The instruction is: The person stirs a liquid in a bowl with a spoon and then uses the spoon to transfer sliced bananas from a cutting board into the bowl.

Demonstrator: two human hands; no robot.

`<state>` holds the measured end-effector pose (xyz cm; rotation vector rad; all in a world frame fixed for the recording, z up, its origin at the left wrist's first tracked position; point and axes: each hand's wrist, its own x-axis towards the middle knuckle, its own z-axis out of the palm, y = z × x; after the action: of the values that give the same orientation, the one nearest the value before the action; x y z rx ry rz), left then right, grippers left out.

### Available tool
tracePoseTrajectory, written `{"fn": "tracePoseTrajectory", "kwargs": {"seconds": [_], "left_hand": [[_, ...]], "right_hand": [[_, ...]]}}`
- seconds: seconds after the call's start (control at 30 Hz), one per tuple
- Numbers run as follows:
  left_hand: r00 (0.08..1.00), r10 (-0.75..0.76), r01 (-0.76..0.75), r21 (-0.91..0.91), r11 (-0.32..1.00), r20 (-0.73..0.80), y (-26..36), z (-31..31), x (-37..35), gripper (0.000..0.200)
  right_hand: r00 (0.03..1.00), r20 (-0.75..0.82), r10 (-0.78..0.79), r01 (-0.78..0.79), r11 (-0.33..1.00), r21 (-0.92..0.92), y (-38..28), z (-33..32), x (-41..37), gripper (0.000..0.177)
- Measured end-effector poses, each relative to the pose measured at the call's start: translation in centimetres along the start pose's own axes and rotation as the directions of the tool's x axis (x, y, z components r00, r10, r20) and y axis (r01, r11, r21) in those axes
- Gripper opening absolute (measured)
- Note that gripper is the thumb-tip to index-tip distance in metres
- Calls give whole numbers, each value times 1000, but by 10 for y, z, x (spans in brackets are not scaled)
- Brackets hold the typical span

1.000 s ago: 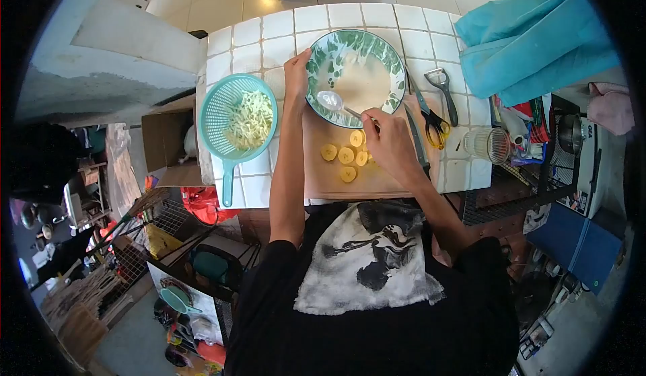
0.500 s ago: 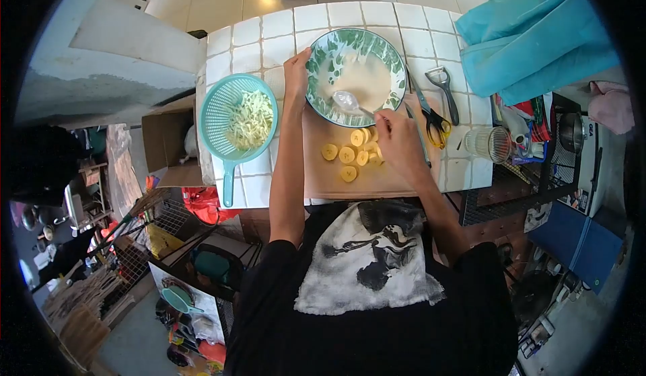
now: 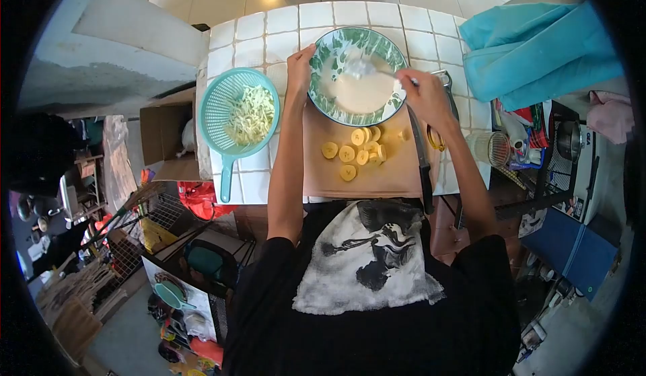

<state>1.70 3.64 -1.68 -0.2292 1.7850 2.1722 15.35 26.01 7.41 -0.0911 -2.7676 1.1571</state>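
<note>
A green-and-white enamel bowl (image 3: 323, 100) of pale, creamy batter (image 3: 360, 97) stands at the far edge of the cutting board. My left hand (image 3: 301, 70) grips its left rim. In my right hand (image 3: 425, 95) is the handle of a spoon (image 3: 363, 68), its bowl blurred by motion over the upper part of the batter. Below the bowl, several yellow banana slices (image 3: 346, 153) lie on the brown cutting board (image 3: 330, 184). A knife (image 3: 422, 157) rests along the board's right side. My right hand and forearm partly cover the scissors (image 3: 436, 138) and the peeler (image 3: 444, 78).
To the left, a turquoise colander (image 3: 214, 110) holds shredded pale vegetable (image 3: 250, 115). A ribbed glass (image 3: 490, 148) stands at the right edge of the white tiled table (image 3: 282, 19). Turquoise cloth (image 3: 538, 53) drapes over the far right corner. An open cardboard box (image 3: 168, 137) sits beyond the left edge.
The spoon has swept from the lower left of the bowl up to its upper middle. My right hand has moved up and right, uncovering more of the knife and banana slices.
</note>
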Motion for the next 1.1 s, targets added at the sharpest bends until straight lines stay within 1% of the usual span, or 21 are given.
{"fn": "tracePoseTrajectory", "kwargs": {"seconds": [0.03,0.1,0.13,0.17,0.23,0.27,0.3,0.37,0.4,0.5,0.57,0.6,0.67,0.7,0.77,0.8,0.87,0.9,0.97,1.03,1.1], "left_hand": [[1000,16,-16,17,1000,-5,2,1,-2,31],[999,33,-33,36,999,-6,3,1,-1,31],[1000,22,-23,29,999,8,1,-1,2,31],[1000,11,-12,22,1000,25,-1,-1,4,32],[999,11,-11,16,1000,42,1,1,4,32],[999,4,-4,9,1000,48,2,-1,3,32],[999,6,-6,8,1000,44,2,-1,3,32],[1000,3,-3,-1,1000,20,-1,0,4,32],[1000,2,-2,-5,1000,11,-1,-1,2,32],[999,32,-34,81,996,29,6,0,0,32],[999,2,-3,17,1000,44,11,4,-6,32],[999,4,-5,18,1000,48,12,6,-5,32],[998,18,-17,-35,999,56,11,4,-7,31],[999,18,-16,-38,999,48,9,1,-6,31],[998,2,1,-41,999,65,3,-2,-1,31],[998,0,2,-43,999,61,1,-4,1,31],[997,5,-5,-8,1000,71,-2,-5,5,31],[997,4,-4,-6,1000,75,1,-4,2,31],[998,-21,21,-11,1000,56,11,1,-6,31],[999,-9,9,-10,1000,54,10,2,-5,31],[999,4,-3,-15,1000,40,8,1,-3,31]], "right_hand": [[1000,3,-1,1,1000,1,0,-4,5,24],[997,-66,37,-46,990,-131,2,-10,22,21],[998,-55,-33,22,981,-193,7,-9,29,20],[998,-62,-29,17,981,-193,8,-7,32,20],[972,122,-199,226,936,-270,6,-1,39,20],[940,128,-315,332,932,-146,7,4,39,19],[939,130,-319,337,930,-144,0,1,40,19],[931,321,-176,201,979,-45,-12,-10,43,19],[927,329,-180,206,978,-43,-15,-14,48,19],[951,247,-184,224,964,-145,-7,-13,70,21],[892,193,-409,445,871,-207,3,-1,79,22],[893,189,-409,444,871,-210,-2,0,76,22],[851,299,-433,491,857,-158,-18,2,63,21],[847,305,-436,495,855,-154,-21,-2,60,21],[856,399,-327,385,920,-72,-26,-14,58,19],[854,403,-328,386,920,-70,-26,-19,62,19],[919,322,-227,251,967,-34,-20,-26,75,17],[921,319,-224,248,968,-34,-14,-25,80,17],[919,184,-349,373,921,-115,2,-19,92,17],[905,171,-390,411,906,-104,5,-15,91,17],[863,313,-397,447,889,-103,2,-14,81,17]]}}
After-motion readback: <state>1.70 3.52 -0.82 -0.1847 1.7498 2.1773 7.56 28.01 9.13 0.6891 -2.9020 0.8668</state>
